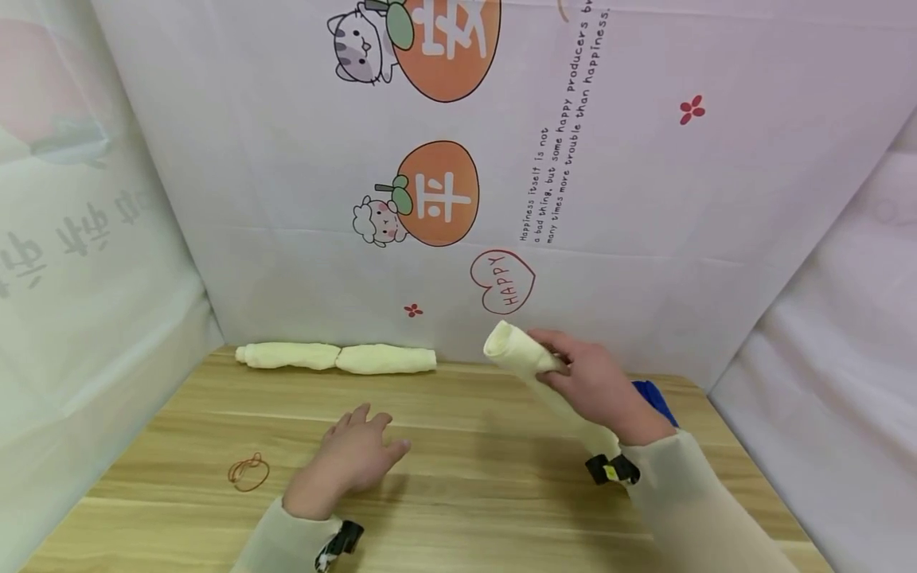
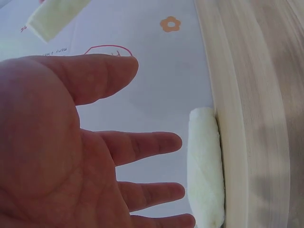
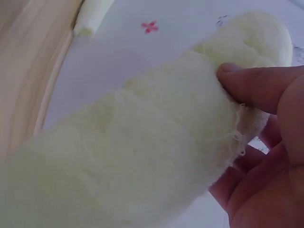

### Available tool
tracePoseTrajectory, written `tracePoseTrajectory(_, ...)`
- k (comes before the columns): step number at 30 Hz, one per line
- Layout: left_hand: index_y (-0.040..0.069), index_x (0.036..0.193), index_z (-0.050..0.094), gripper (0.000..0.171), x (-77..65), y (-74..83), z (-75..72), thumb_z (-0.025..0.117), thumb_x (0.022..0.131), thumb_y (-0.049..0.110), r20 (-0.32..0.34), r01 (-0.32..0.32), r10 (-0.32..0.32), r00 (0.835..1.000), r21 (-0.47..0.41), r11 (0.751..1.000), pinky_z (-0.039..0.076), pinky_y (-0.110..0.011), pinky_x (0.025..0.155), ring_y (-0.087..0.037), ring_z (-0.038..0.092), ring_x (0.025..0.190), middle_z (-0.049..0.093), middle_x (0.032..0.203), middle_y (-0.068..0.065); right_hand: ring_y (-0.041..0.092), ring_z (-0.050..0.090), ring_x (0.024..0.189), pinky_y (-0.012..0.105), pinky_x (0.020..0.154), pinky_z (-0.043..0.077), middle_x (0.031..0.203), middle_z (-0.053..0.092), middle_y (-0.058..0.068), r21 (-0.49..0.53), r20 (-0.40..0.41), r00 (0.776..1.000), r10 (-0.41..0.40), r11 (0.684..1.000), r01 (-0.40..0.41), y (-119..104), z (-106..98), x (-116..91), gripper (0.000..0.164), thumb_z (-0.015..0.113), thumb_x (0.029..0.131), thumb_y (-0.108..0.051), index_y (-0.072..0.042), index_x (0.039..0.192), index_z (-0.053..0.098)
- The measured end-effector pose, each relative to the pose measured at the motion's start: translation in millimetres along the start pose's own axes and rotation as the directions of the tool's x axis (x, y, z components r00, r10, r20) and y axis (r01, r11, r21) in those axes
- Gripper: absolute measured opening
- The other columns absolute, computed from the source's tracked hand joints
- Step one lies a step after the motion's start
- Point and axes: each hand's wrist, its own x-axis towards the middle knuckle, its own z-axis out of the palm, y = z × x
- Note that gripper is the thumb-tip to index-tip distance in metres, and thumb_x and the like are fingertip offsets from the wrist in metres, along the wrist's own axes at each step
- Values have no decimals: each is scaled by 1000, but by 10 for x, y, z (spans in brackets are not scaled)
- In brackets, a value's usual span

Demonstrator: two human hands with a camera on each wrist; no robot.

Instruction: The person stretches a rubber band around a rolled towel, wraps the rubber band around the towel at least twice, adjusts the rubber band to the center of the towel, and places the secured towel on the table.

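My right hand grips a rolled pale-yellow towel near its upper end, holding it tilted above the table. In the right wrist view the thumb lies across the fuzzy towel roll, and loose threads hang at its edge. My left hand hovers over the table with fingers spread and nothing in them; its bare palm faces the left wrist camera. Along the table's back edge lies another pale-yellow towel roll, cinched around its middle by a thin band.
A loose orange-brown rubber band lies on the wooden table at the left. Something dark blue sits at the back right, partly behind the right wrist. A printed white cloth rises behind the table, with white cloth at both sides.
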Motion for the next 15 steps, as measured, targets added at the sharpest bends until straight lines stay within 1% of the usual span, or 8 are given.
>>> tracePoseTrajectory(3,4,142,53,60,-17,9,-8,56,100,46,-8,-2,2,1000,3,1000,19,-69,108,-55,26,137,30,153,-30,29,64,106,49,82,55,125,65,9,49,-4,1000,7,999,-7,-110,85,-84,51,76,89,-9,-16,136,61)
tracePoseTrajectory(7,2,141,53,64,-50,-3,-36,56,99,50,-26,3,-2,1000,26,1000,19,-69,108,-56,26,136,31,151,-31,24,65,103,45,80,56,123,66,6,60,3,1000,28,998,-28,-205,182,-179,46,77,88,-8,-17,132,64)
tracePoseTrajectory(9,1,142,52,66,-77,-32,-78,58,97,49,-40,12,-10,999,51,999,19,-70,107,-57,28,135,34,150,-32,21,66,99,43,78,56,118,68,4,50,3,999,42,998,-42,-241,222,-221,44,77,89,-9,-18,130,65)
tracePoseTrajectory(11,0,143,50,67,-108,-98,-142,61,96,47,-56,29,-24,998,86,996,18,-72,106,-57,32,132,39,147,-31,18,66,96,42,77,56,116,69,2,47,-3,998,61,997,-61,-269,258,-257,44,77,89,-10,-20,130,65)
tracePoseTrajectory(13,-1,142,50,64,-142,-204,-241,64,95,41,-63,52,-45,997,117,992,17,-75,104,-55,41,127,48,141,-28,18,66,94,42,76,56,114,70,1,40,-21,997,70,997,-69,-289,288,-283,44,77,88,-10,-21,129,66)
tracePoseTrajectory(14,-1,140,52,61,-159,-270,-303,65,95,38,-62,71,-64,996,127,989,17,-76,103,-53,45,124,53,137,-27,18,66,93,42,76,56,113,70,1,39,-31,997,74,997,-72,-299,301,-295,44,78,88,-10,-21,129,66)
tracePoseTrajectory(15,-2,131,60,51,-179,-352,-357,65,95,35,-56,91,-84,995,134,987,15,-77,102,-50,54,115,61,125,-24,18,66,93,43,76,56,112,70,1,35,-41,996,77,997,-75,-306,315,-305,44,78,87,-10,-21,128,67)
